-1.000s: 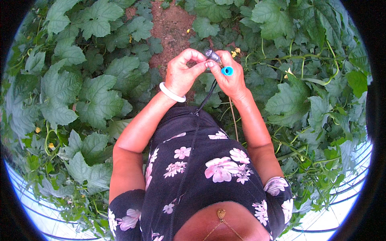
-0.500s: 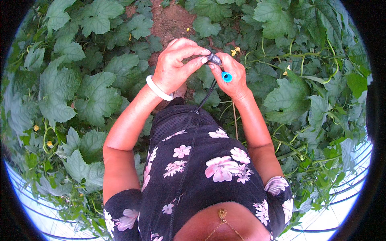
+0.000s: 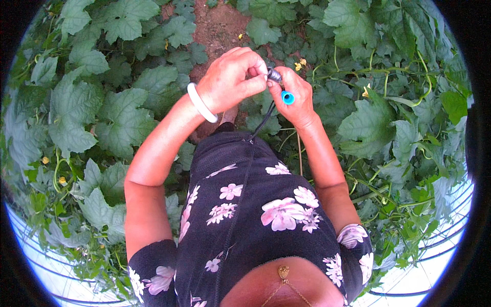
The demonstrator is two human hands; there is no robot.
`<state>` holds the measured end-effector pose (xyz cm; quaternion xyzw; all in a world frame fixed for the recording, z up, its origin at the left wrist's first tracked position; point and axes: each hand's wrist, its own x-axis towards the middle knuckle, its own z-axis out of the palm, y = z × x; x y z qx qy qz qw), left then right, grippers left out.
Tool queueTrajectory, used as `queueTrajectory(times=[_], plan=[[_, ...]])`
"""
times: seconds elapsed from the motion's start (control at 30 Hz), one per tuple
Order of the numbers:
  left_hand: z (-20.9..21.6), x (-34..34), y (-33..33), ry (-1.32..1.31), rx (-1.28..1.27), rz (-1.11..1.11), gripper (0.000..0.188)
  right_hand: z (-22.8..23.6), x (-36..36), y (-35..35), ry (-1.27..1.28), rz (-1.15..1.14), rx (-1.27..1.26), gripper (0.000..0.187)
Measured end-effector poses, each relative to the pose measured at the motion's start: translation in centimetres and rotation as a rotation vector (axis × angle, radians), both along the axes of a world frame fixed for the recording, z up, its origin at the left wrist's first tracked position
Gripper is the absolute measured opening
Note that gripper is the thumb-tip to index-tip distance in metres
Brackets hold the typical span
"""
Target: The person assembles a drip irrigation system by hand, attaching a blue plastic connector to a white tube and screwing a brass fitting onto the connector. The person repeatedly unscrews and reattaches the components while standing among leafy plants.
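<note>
My right hand (image 3: pixel 298 102) grips a short dark cylinder (image 3: pixel 274 75) with a shiny ribbed surface; its kind is unclear. A bright blue funnel-like piece (image 3: pixel 288 97) with a dark round opening shows at the same hand, below the thumb. The fingertips of my left hand (image 3: pixel 230 78) are pinched together at the cylinder's left end, and what they hold, if anything, is too small to make out. From beneath the right hand a black cord (image 3: pixel 263 126) runs down to the front of my dark clothing. A white bangle (image 3: pixel 201 103) circles my left wrist.
Broad-leaved vines (image 3: pixel 125 120) with small yellow flowers (image 3: pixel 300 64) grow thickly on both sides. Between them runs a strip of reddish-brown soil (image 3: pixel 220 28). A thin upright stem (image 3: pixel 299 153) stands beside my right forearm. Pale sheeting with dark curved lines (image 3: pixel 445 240) shows at the lower edges.
My left hand has turned at the wrist, its fingers curling tighter at the cylinder's end, and the left elbow has swung slightly outward. My right hand stays nearly still.
</note>
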<state>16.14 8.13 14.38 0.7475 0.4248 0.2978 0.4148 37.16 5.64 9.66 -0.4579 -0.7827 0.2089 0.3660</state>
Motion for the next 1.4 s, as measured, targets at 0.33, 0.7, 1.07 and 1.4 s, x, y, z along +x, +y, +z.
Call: queueTrajectory(times=[0.33, 0.7, 1.07, 1.4], plan=[[-2.8, 2.1, -3.2, -0.048, 0.481, 0.232, 0.014, -0.2, -0.2, -0.2, 0.102, -0.108, -0.101, 0.023], [-3.6, 2.1, -3.3, -0.738, -0.532, 0.274, 0.016, 0.1, -0.1, -0.3, 0.127, -0.037, -0.154, 0.025], [-3.4, 1.8, -3.3, -0.533, -0.254, 0.278, 0.014, 1.2, 0.6, -0.2, 0.103, 0.048, -0.212, 0.029], [-1.8, 0.6, -2.5, -0.515, -0.292, 0.152, 0.017, 1.1, 0.4, -0.6, 0.154, 0.036, -0.220, 0.022]])
